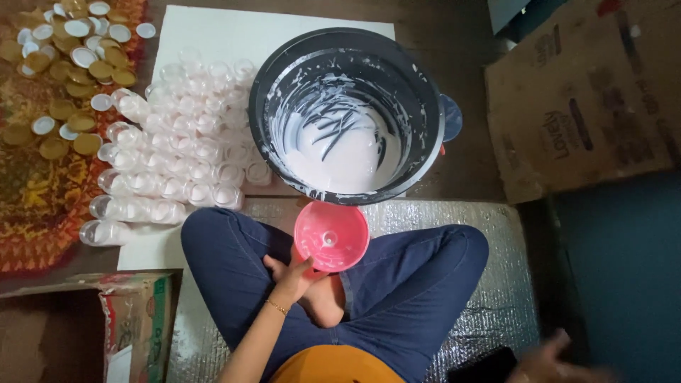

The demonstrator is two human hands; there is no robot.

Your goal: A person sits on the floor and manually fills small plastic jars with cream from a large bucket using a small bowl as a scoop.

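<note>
I sit cross-legged in blue jeans on a silver foil mat [454, 213]. My left hand [292, 273] grips something under a pink funnel [331, 235], holding it upright over my lap; what the funnel sits in is hidden. My right hand [557, 362] is blurred at the bottom right edge, fingers spread, holding nothing, beside a dark object. In front of my knees stands a large black bucket [347, 50] with white creamy liquid [340, 152] pooled at its bottom and smeared on its walls.
Several small clear jars filled with white cream [177, 142] lie in rows on white paper to the left. Gold and white lids [71, 71] are scattered on a patterned rug at far left. Cardboard boxes sit at upper right [582, 99] and lower left [135, 319].
</note>
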